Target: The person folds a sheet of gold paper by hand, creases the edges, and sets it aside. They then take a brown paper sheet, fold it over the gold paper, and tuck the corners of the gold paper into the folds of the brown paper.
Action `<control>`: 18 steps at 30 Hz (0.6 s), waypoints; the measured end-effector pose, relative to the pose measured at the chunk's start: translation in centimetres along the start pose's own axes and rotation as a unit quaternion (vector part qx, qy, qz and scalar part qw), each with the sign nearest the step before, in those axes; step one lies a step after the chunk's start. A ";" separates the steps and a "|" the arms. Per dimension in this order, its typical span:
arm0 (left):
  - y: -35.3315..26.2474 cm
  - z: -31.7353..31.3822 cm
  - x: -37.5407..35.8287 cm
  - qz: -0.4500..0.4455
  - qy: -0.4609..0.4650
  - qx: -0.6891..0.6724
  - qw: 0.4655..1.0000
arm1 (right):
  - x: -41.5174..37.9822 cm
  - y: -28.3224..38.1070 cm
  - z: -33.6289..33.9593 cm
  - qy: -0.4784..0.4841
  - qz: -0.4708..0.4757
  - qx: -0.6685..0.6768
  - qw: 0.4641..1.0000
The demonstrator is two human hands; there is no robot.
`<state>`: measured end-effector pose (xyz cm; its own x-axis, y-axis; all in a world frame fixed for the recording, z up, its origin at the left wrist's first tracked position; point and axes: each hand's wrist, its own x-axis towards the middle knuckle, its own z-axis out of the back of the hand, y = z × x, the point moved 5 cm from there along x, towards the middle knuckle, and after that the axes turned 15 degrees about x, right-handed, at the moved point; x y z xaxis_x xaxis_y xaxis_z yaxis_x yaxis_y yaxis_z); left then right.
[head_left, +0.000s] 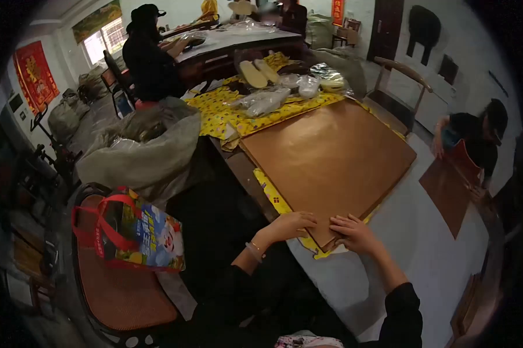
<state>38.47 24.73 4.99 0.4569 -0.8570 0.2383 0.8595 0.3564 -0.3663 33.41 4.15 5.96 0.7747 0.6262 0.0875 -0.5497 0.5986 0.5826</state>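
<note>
A large square brown sheet, smooth and slightly shiny, lies over yellow printed material on the table. Its nearest corner points towards me. On the left side of that corner, my left hand rests with its fingers stretched over the sheet's edge. Just across the corner, my right hand lies on the right edge, fingers spread over the brown surface. Bits of the yellow material stick out below the corner, between and beside my hands. A bracelet circles my left wrist.
Clear-wrapped pale insole-like pieces lie on yellow material behind the sheet. A colourful bag stands on a chair at left, near a big grey sack. At right a person handles another brown sheet; others work behind.
</note>
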 end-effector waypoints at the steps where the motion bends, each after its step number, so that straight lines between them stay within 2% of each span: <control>1: 0.2 -0.1 0.1 0.019 -0.005 -0.005 1.000 | 0.0 0.0 -0.2 0.011 0.008 0.005 1.000; 2: 0.3 -0.1 0.2 0.001 -0.061 -0.039 0.997 | -0.2 0.0 -0.1 0.001 0.008 0.012 1.000; 4: 0.7 -0.3 0.2 -0.003 -0.087 -0.049 0.995 | 0.0 0.7 0.4 -0.016 -0.005 0.017 1.000; 6: 0.9 -0.5 0.3 0.024 -0.062 -0.060 0.996 | 0.3 0.7 0.5 -0.023 -0.001 0.032 0.999; 8: 0.7 -0.2 0.4 0.010 -0.068 -0.027 0.997 | 0.4 0.2 0.5 -0.052 0.010 0.034 0.998; 9: 0.7 -0.1 0.4 -0.013 -0.120 -0.010 0.993 | 0.5 0.1 0.4 -0.051 0.010 0.035 0.998; 12: 1.0 -1.1 0.5 -0.029 -0.155 0.013 0.987 | 0.4 -0.3 0.5 -0.088 0.023 0.050 0.995; 16: 1.3 -1.4 0.4 -0.024 -0.163 -0.037 0.986 | 0.6 0.3 0.8 -0.103 0.005 0.090 0.991; 18: 1.5 -1.7 0.3 -0.018 -0.138 -0.031 0.990 | 0.8 1.3 1.1 -0.102 0.004 0.091 0.991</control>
<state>39.48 24.32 2.97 0.4795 -0.7311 0.4854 0.8641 0.2970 -0.4063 33.69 4.88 7.69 0.8283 0.5048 0.2431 -0.5043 0.4828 0.7159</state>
